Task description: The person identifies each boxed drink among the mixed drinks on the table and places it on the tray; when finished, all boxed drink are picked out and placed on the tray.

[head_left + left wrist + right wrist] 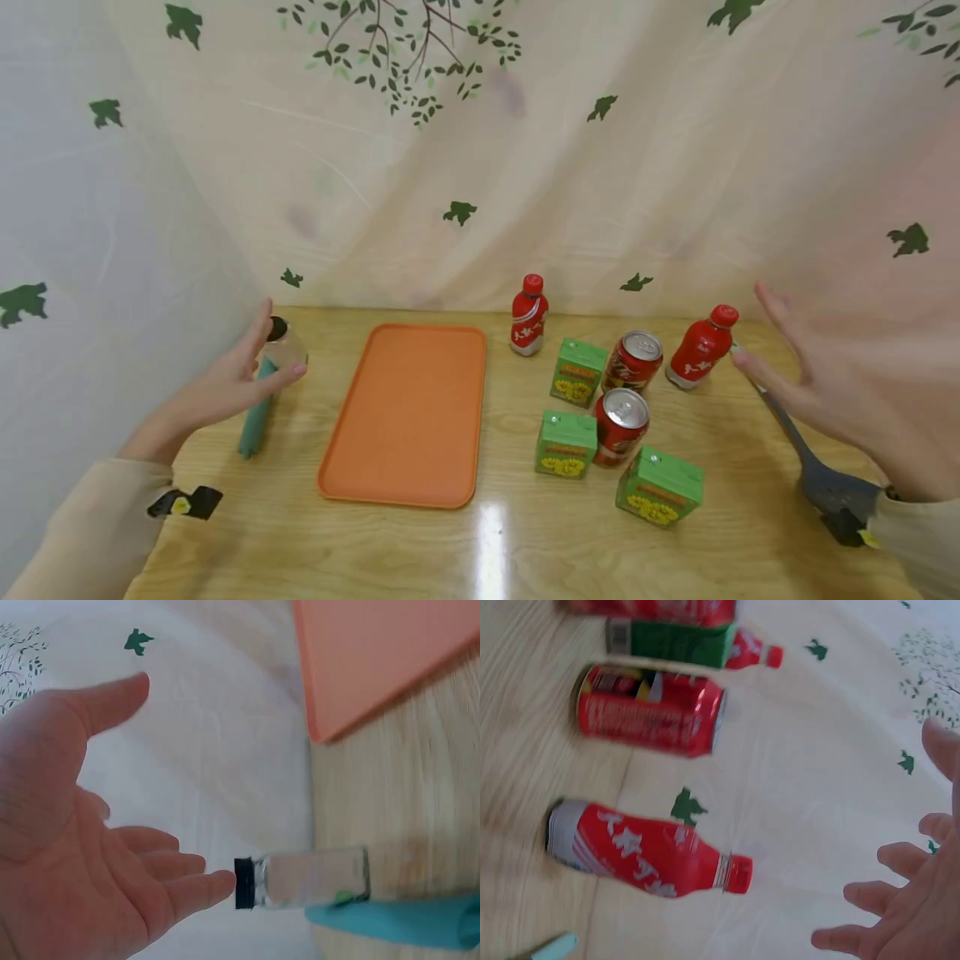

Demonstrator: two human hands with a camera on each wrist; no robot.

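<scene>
My left hand (225,385) is held in the air at the left with its fingers extended, holding nothing. Below and behind it stand a clear glass jar with a black cap (311,877) and a teal rolled or tube-like object (257,417), both partly covered by the hand in the head view. On the other side my right hand (832,392) hovers, fingers spread, also holding nothing. Nearest to it are a red bottle (697,350) and a dark spatula (806,458). The right wrist view shows the bottle apart from the fingers.
An orange tray (405,417) lies left of centre. Right of it stand another red bottle (529,317), two red cans (630,364) and three green juice boxes (566,446). A patterned cloth (420,167) hangs along the table's back edge.
</scene>
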